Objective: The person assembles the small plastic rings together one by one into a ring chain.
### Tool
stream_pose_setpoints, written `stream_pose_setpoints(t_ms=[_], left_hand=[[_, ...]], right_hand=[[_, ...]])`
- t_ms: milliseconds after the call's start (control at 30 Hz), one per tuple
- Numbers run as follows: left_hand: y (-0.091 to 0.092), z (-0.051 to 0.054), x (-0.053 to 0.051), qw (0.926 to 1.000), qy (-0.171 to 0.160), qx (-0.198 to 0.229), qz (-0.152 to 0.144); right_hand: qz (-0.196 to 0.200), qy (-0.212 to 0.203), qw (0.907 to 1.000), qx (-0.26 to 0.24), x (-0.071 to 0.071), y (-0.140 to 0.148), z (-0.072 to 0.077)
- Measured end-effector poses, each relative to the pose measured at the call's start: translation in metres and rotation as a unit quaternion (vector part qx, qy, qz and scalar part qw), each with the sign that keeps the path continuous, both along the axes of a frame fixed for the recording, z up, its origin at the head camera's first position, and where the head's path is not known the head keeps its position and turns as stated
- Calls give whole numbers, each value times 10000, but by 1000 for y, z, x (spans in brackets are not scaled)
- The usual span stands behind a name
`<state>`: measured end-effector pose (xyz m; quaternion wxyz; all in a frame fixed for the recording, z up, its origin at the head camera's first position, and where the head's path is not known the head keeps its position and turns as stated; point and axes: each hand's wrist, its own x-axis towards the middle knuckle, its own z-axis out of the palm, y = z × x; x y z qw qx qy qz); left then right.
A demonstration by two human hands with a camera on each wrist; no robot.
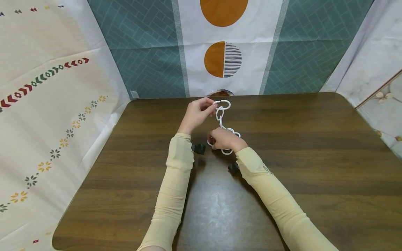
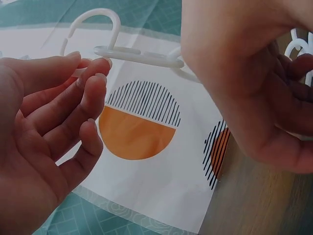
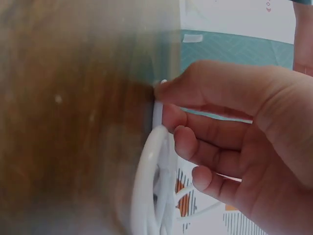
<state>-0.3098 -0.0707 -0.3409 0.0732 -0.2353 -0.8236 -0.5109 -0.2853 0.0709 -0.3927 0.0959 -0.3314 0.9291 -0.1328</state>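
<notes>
A chain of white plastic C-shaped links [image 1: 221, 120] runs from one hand to the other. My left hand [image 1: 198, 112] holds up its top link [image 2: 118, 29] between thumb and fingertips, and a small gap shows in that link's curve. Lower and to the right, my right hand [image 1: 225, 138] pinches an end link [image 3: 157, 115] with thumb and forefinger, close to the tabletop. Other links [image 3: 146, 181] bunch below those fingers in the right wrist view. The right hand hides part of the chain from the head view.
The brown wooden table [image 1: 314, 146] stretches to both sides of the arms. Behind its far edge hangs a teal and white cloth [image 1: 157, 69] with orange circles. A patterned cream cloth [image 1: 47, 104] hangs along the left. Black wrist cameras [image 1: 198, 149] sit at both cuffs.
</notes>
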Motion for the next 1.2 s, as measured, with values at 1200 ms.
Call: stream_pose_setpoints(t_ms=[1200], left_hand=[[5, -2, 0, 9983, -255, -437, -272]], right_hand=[[-1118, -261, 9107, -3968, 11, 91, 74]])
